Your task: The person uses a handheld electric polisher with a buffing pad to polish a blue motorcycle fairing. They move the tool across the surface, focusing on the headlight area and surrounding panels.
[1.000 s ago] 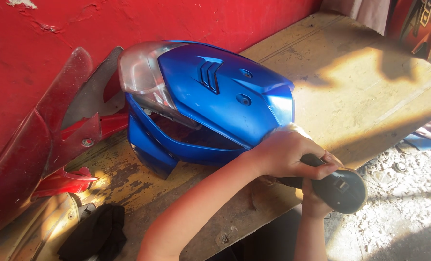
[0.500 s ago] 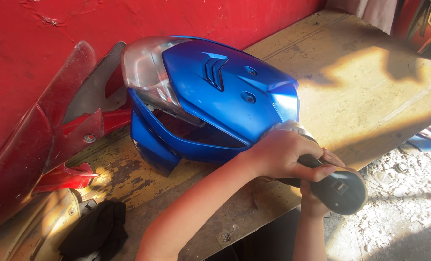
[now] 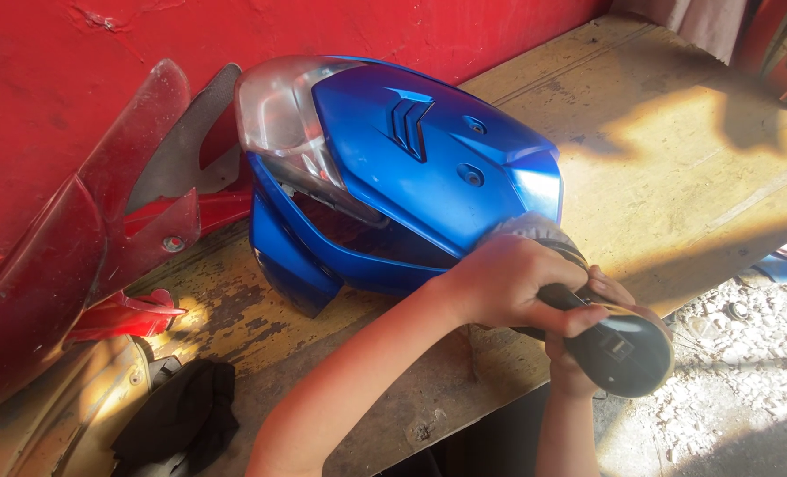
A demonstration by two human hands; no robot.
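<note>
A blue scooter front cowl point(image 3: 411, 168) with a clear headlight lens point(image 3: 279, 115) lies across the middle of the frame on a worn wooden bench point(image 3: 676, 150), its lens end toward the upper left against a red wall point(image 3: 102, 53). The left hand point(image 3: 508, 283), reaching in from the lower centre, is closed around the black stem of a round black mirror point(image 3: 623, 353) at the right lower part of the frame, fingers wrapped over the top of the stem just beside the cowl's right tip. The right hand point(image 3: 588, 353) comes up from the bottom edge under the mirror; its fingers curl around the stem and the back of the mirror housing, though most of the hand is hidden behind the mirror and the other hand. A grey ribbed boot point(image 3: 535, 230) sits where the stem meets the cowl. At the left of the frame dark red body panels point(image 3: 75, 247) lean against the wall, and a black cloth point(image 3: 181, 415) lies at the lower left on the bench. Pale gravel ground point(image 3: 747, 380) shows at the lower right.
</note>
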